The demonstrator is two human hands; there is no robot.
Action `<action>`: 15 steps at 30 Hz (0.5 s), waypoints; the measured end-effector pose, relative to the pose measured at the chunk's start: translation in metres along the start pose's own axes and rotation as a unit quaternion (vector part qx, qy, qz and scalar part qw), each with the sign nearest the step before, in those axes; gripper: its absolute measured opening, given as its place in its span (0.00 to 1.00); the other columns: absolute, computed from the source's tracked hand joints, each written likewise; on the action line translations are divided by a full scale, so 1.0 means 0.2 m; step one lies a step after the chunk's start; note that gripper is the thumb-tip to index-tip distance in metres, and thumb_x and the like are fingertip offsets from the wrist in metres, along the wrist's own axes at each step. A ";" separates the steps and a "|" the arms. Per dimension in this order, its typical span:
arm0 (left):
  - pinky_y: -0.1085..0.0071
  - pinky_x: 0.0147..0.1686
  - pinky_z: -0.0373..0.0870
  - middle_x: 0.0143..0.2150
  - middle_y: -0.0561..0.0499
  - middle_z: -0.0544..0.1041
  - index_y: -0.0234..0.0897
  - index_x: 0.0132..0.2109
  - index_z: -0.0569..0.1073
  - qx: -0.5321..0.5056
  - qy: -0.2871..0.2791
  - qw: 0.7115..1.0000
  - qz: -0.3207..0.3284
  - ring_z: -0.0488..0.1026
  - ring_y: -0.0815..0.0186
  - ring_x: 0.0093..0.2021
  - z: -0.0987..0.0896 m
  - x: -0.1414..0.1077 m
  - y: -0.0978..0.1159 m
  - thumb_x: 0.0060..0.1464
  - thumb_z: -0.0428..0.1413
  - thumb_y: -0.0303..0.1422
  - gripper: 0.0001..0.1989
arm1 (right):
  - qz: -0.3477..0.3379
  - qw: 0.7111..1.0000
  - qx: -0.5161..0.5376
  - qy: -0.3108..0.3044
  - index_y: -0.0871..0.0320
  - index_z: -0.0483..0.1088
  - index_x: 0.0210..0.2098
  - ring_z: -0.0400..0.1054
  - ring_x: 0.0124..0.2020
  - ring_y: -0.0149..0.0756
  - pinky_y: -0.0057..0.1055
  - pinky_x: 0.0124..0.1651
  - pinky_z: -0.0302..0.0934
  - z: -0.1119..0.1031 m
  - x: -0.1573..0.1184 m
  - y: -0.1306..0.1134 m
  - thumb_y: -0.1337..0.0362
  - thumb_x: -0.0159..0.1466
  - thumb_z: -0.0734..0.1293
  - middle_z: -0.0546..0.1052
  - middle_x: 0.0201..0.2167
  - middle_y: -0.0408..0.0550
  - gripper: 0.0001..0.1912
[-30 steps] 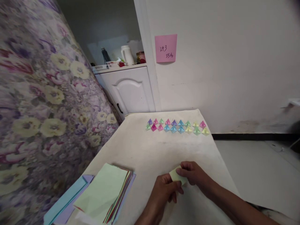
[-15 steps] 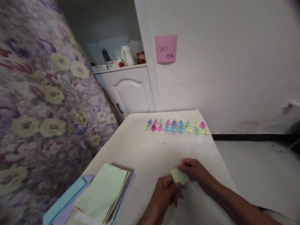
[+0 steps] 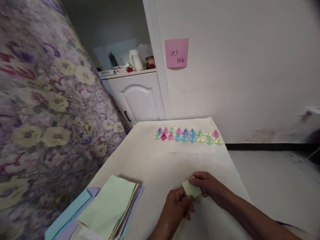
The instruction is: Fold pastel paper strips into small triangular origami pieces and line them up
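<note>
The fingers of your left hand (image 3: pixel 173 207) pinch the near-left side of a small pale yellow-green paper (image 3: pixel 190 189), thumb uppermost; those of your right hand (image 3: pixel 209 186) nip its far-right corner. So the paper lies between your two hands, and your grips face each other roughly across its diagonal. That opposition looks like the relation to mind in handling it. It appears nearly square, so no long axis stands out. Your right hand sits a little farther forward than your left. You hold the paper over the near part of the cream surface (image 3: pixel 150 163); whether its underside touches, you cannot tell from here. Beyond your fingers, well apart, two rows of folded paper pieces (image 3: pixel 184 138) run across the far end. Your left hand is nearer the paper stack (image 3: pixel 110 201) on your left.
</note>
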State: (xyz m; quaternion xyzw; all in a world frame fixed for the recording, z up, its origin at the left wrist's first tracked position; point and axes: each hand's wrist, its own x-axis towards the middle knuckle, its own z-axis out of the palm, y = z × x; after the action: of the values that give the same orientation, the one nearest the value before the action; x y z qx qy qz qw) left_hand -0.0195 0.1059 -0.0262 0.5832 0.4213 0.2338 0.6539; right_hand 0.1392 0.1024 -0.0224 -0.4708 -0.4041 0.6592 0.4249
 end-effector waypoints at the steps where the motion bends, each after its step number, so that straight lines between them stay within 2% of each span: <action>1: 0.77 0.14 0.51 0.17 0.53 0.70 0.33 0.25 0.67 0.002 0.002 1.000 0.000 0.61 0.75 0.12 0.00 0.00 0.00 0.48 0.51 0.34 0.09 | 0.005 1.000 -0.014 0.002 0.60 0.60 0.21 0.48 0.14 0.22 0.23 0.17 0.37 0.00 0.00 0.00 0.54 0.53 0.66 0.60 0.14 0.37 0.16; 8: 0.77 0.16 0.56 0.19 0.54 0.69 0.32 0.29 0.70 0.029 0.024 0.999 -0.003 0.64 0.73 0.16 -0.01 0.01 0.00 0.45 0.53 0.31 0.05 | -0.048 0.991 -0.106 0.072 0.58 0.54 0.17 0.47 0.16 0.23 0.23 0.18 0.40 0.00 0.03 0.03 0.55 0.51 0.66 0.56 0.13 0.35 0.18; 12: 0.77 0.19 0.59 0.21 0.55 0.68 0.31 0.34 0.71 0.008 0.065 0.998 0.011 0.65 0.71 0.21 -0.01 0.02 0.00 0.41 0.56 0.29 0.09 | -0.067 0.983 -0.151 0.084 0.58 0.54 0.17 0.48 0.17 0.24 0.24 0.19 0.42 0.02 0.03 0.06 0.57 0.52 0.65 0.54 0.14 0.35 0.17; 15: 0.76 0.20 0.59 0.21 0.53 0.70 0.30 0.30 0.72 -0.014 0.068 0.998 -0.001 0.66 0.71 0.22 -0.01 0.02 0.00 0.41 0.56 0.31 0.07 | -0.077 0.981 -0.159 0.082 0.58 0.54 0.17 0.48 0.18 0.24 0.24 0.20 0.43 0.04 0.03 0.07 0.58 0.52 0.65 0.55 0.14 0.36 0.16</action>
State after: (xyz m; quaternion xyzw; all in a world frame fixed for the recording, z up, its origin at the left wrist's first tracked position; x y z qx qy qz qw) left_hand -0.0184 0.1103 -0.0283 0.5560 0.4620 0.2785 0.6323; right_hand 0.1284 0.1024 -0.0345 -0.5529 -0.5024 0.5108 0.4255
